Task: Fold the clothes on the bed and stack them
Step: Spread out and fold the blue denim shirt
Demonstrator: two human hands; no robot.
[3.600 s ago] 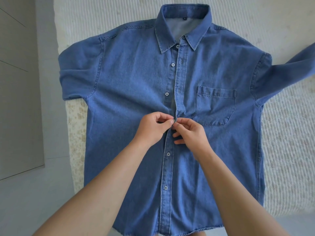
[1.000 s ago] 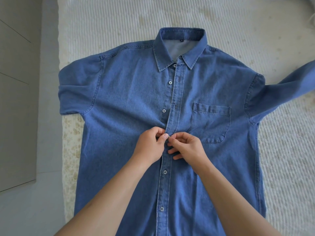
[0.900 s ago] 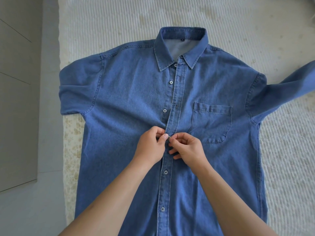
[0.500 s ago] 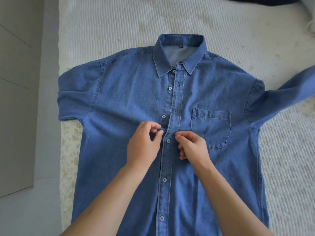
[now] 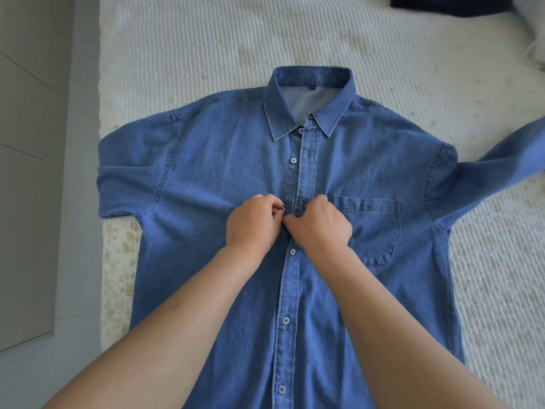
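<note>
A blue denim shirt [image 5: 206,172] lies face up and spread flat on the bed, collar away from me, chest pocket on the right. Its lower front is buttoned; the placket above my hands gapes a little. My left hand [image 5: 253,224] pinches the left placket edge with a button at chest height. My right hand [image 5: 320,224] grips the right placket edge beside it, thumbs nearly touching. The left sleeve is folded short at the bed's edge. The right sleeve runs out past the frame's right side.
The bed [image 5: 206,48] has a white ribbed cover. A dark garment [image 5: 451,5] lies at the far right top. Something white [image 5: 535,31] sits in the top right corner. The bed's left edge borders a grey floor [image 5: 32,202].
Both hands finished one button and moved up the placket to the one above. They parted briefly, then closed together again. The view tilted, showing more bed beyond the collar.
</note>
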